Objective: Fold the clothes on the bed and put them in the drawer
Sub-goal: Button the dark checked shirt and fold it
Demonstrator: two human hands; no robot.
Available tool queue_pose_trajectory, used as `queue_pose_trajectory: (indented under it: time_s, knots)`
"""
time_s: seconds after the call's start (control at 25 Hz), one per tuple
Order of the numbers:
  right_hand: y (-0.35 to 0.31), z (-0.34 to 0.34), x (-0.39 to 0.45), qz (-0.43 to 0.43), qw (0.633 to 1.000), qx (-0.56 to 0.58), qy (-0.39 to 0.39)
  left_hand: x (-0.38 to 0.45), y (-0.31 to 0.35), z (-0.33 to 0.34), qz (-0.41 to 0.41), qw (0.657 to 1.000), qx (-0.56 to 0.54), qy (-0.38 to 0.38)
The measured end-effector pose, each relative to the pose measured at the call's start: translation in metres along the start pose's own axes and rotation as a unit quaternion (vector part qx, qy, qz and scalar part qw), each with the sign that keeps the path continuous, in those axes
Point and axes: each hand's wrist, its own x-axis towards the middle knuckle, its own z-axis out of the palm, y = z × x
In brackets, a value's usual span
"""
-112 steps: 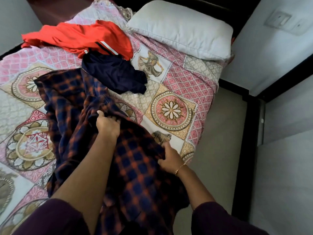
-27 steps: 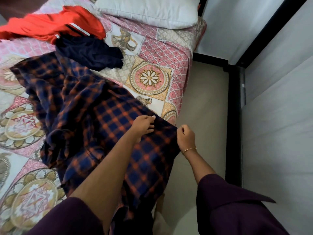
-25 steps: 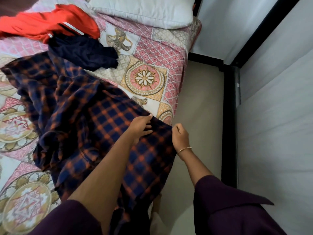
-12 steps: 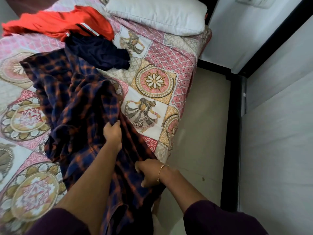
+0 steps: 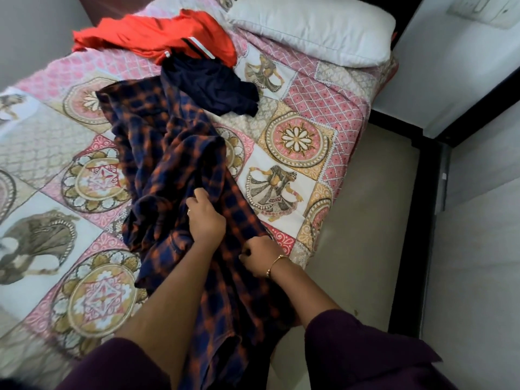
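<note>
Plaid shirt [image 5: 180, 175] was spread w/ its corner at the bed [image 5: 284, 153] edge a sec ago; now it's bunched lengthwise, lower end hanging off. Left hand [image 5: 206, 219] grips a fold mid-shirt, right hand [image 5: 260, 258] fisted on the hem. Folding barely begun. Orange top [image 5: 157, 38] & navy garment [image 5: 211, 85] wait near the pillow [image 5: 315, 26]. No drawer in view.

Both forearms are bare below dark maroon sleeves [image 5: 365, 358] pushed up toward the elbows. The left hand [image 5: 206, 220] wears a thin ring [image 5: 188, 211] on one finger. The right hand [image 5: 260, 258] has a slim gold bangle [image 5: 275, 264] at the wrist.
</note>
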Motion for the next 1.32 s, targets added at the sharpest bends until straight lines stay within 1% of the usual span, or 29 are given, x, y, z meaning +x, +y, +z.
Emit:
queue_pose_trajectory:
  time_s: [0.12,0.24,0.4,0.48,0.56,0.6,0.64,0.68,0.72,0.76,0.8,0.84,0.88,0.92,0.96,1.0,1.04,1.08,1.12,1.16,1.2,1.24,1.28,1.32]
  knots:
    - [-0.005,-0.015,0.024,0.022,0.991,0.086,0.102,0.01,0.008,-0.017,0.002,1.0,0.004,0.029]
    - [-0.016,-0.033,0.059,0.025,0.978,0.15,0.146,0.035,0.018,-0.043,0.067,0.992,0.079,0.071]
    - [-0.031,-0.059,0.108,0.063,0.945,0.253,0.196,0.075,0.018,-0.062,0.136,0.971,0.188,0.058]
    - [-0.042,-0.069,0.135,0.05,0.945,0.256,0.196,0.096,0.018,-0.065,0.154,0.961,0.226,0.038]
    - [-0.053,-0.071,0.155,0.013,0.961,0.222,0.166,0.114,0.019,-0.059,0.166,0.95,0.266,0.013]
    - [-0.06,-0.072,0.16,-0.006,0.968,0.197,0.156,0.122,0.02,-0.056,0.164,0.946,0.281,0.01]
    - [-0.064,-0.072,0.163,-0.044,0.97,0.168,0.167,0.127,0.02,-0.054,0.162,0.945,0.284,0.024]
    - [-0.066,-0.071,0.169,-0.106,0.966,0.137,0.193,0.134,0.022,-0.053,0.153,0.951,0.261,0.061]
    - [-0.067,-0.07,0.176,-0.172,0.958,0.102,0.205,0.142,0.025,-0.054,0.128,0.963,0.208,0.117]
    - [-0.067,-0.069,0.182,-0.225,0.949,0.069,0.209,0.152,0.027,-0.056,0.081,0.97,0.137,0.184]
    - [-0.067,-0.068,0.189,-0.27,0.94,0.039,0.203,0.161,0.03,-0.061,0.019,0.968,0.058,0.244]
    - [-0.069,-0.066,0.193,-0.293,0.941,0.014,0.17,0.168,0.03,-0.066,-0.036,0.957,-0.005,0.288]
    - [-0.073,-0.065,0.194,-0.302,0.941,-0.02,0.149,0.173,0.03,-0.07,-0.072,0.946,-0.031,0.315]
    - [-0.077,-0.066,0.198,-0.308,0.939,-0.05,0.144,0.177,0.028,-0.074,-0.083,0.94,-0.032,0.328]
    - [-0.08,-0.067,0.203,-0.302,0.938,-0.054,0.159,0.176,0.028,-0.074,-0.064,0.941,-0.026,0.332]
    - [-0.087,-0.068,0.211,-0.285,0.944,-0.038,0.163,0.174,0.026,-0.072,-0.016,0.945,-0.014,0.326]
    - [-0.093,-0.069,0.221,-0.266,0.951,-0.002,0.16,0.171,0.022,-0.069,0.046,0.954,0.013,0.297]
    - [-0.097,-0.07,0.23,-0.258,0.954,0.028,0.151,0.169,0.015,-0.065,0.113,0.959,0.047,0.255]
    - [-0.1,-0.071,0.239,-0.254,0.953,0.039,0.159,0.169,0.007,-0.063,0.176,0.96,0.077,0.206]
    - [-0.102,-0.074,0.245,-0.256,0.954,0.054,0.147,0.172,0.0,-0.065,0.215,0.959,0.085,0.167]
    - [-0.103,-0.076,0.249,-0.249,0.955,0.069,0.146,0.178,-0.004,-0.069,0.217,0.964,0.056,0.141]
    - [-0.103,-0.077,0.252,-0.239,0.955,0.085,0.157,0.184,-0.002,-0.075,0.18,0.975,-0.009,0.129]
    - [-0.103,-0.077,0.252,-0.232,0.951,0.107,0.172,0.192,0.003,-0.081,0.122,0.981,-0.08,0.131]
    - [-0.105,-0.076,0.251,-0.231,0.948,0.127,0.177,0.204,0.009,-0.086,0.069,0.98,-0.118,0.142]
